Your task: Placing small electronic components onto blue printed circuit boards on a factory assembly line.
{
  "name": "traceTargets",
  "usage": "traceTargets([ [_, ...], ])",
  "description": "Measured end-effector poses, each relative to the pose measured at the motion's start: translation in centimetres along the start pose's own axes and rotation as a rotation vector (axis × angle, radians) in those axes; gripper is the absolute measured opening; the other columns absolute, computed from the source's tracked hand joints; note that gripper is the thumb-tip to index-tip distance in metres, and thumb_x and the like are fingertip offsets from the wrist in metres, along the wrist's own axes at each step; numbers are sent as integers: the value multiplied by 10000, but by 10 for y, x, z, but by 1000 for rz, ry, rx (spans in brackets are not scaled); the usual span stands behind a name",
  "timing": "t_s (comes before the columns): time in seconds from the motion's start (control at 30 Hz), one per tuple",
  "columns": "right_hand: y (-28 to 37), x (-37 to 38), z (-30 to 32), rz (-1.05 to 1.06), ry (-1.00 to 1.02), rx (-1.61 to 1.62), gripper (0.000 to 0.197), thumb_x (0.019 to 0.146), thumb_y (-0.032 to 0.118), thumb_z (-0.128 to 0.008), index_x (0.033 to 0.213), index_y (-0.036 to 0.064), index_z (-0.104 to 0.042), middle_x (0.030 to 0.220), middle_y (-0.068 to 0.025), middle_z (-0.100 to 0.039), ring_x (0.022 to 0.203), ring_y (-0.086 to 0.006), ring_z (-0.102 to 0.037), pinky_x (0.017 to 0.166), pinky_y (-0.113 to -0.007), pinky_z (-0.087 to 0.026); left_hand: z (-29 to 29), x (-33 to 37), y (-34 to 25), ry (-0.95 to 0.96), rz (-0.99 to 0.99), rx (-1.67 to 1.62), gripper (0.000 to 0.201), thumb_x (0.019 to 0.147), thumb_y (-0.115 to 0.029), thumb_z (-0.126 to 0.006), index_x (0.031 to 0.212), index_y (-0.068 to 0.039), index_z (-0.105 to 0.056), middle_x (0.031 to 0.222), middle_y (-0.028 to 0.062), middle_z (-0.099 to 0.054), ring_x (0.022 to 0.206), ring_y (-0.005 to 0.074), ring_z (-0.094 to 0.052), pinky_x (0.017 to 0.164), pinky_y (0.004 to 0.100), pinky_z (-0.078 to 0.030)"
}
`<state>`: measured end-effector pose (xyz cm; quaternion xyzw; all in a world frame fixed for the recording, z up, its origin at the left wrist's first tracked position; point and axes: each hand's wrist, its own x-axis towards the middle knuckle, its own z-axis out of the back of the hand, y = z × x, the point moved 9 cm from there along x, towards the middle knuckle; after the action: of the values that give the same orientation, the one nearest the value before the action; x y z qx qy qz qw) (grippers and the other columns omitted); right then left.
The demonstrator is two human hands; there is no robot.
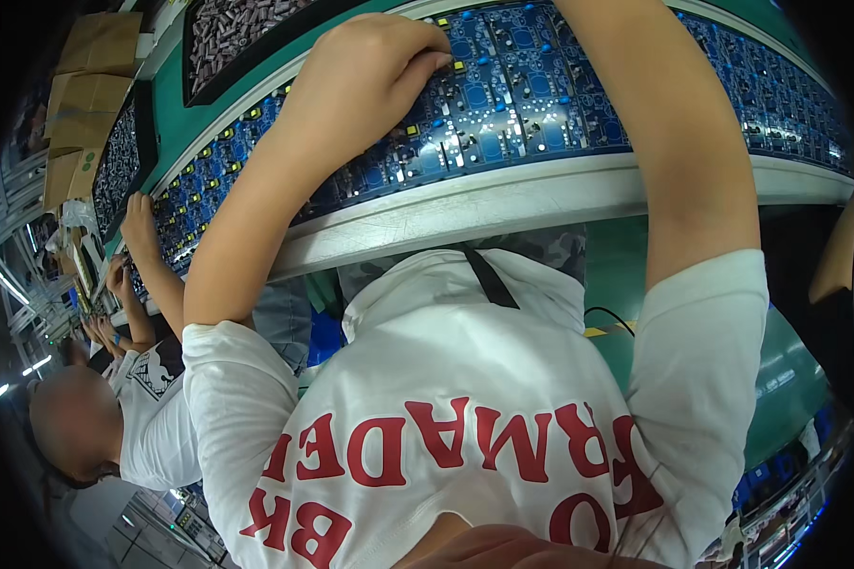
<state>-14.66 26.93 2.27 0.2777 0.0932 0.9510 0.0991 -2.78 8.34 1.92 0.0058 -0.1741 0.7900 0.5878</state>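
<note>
My left hand (375,71) is over a long row of blue circuit boards (541,119), its thumb and fingers pinched together at the board surface. Whatever sits between those fingertips is too small or hidden to make out. Right beside them is a small yellow block-shaped part (459,66) on the board. More yellow parts (228,134) stand on the boards to the left, and small blue round parts (565,100) dot the boards to the right. My right forearm (678,114) crosses the boards and leaves at the top edge, so the right hand is out of sight.
A pale metal rail (474,204) runs along the near side of the boards. Beyond the far rail, a black tray (197,95) holds many small cylindrical parts; another black tray (145,156) is farther left. A co-worker's hand (140,228) is at the boards on the left. Cardboard boxes (81,114) stand behind.
</note>
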Motion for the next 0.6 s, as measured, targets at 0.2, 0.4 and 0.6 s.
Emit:
traceTargets([
  [0.2, -1, -3, 1, -1, -24, 24, 190, 883, 32, -587, 950, -4, -761, 1054, -245, -738, 1026, -400, -721, 882, -489, -571, -1, -1, -1, 4, -34, 17, 147, 906, -131, -730, 1031, -55, -746, 971, 131, -740, 888, 329, -706, 784, 388, -562],
  [0.4, 6, -8, 11, 30, -11, 45, 190, 886, 44, -595, 963, -9, -760, 1030, -253, -734, 1020, -415, -715, 879, -496, -568, 1, -5, -18, -46, -121, 96, 133, 902, -127, -736, 1008, -48, -741, 955, 132, -736, 862, 335, -699, 780, 397, -561],
  [0.6, 6, -14, 31, -17, -71, 213, 177, 910, 100, -618, 967, -10, -744, 1013, -251, -724, 1006, -408, -703, 871, -495, -551, 5, -13, -26, -106, -197, 80, 96, 893, -101, -710, 926, -13, -730, 892, 145, -729, 854, 343, -695, 814, 421, -550],
])
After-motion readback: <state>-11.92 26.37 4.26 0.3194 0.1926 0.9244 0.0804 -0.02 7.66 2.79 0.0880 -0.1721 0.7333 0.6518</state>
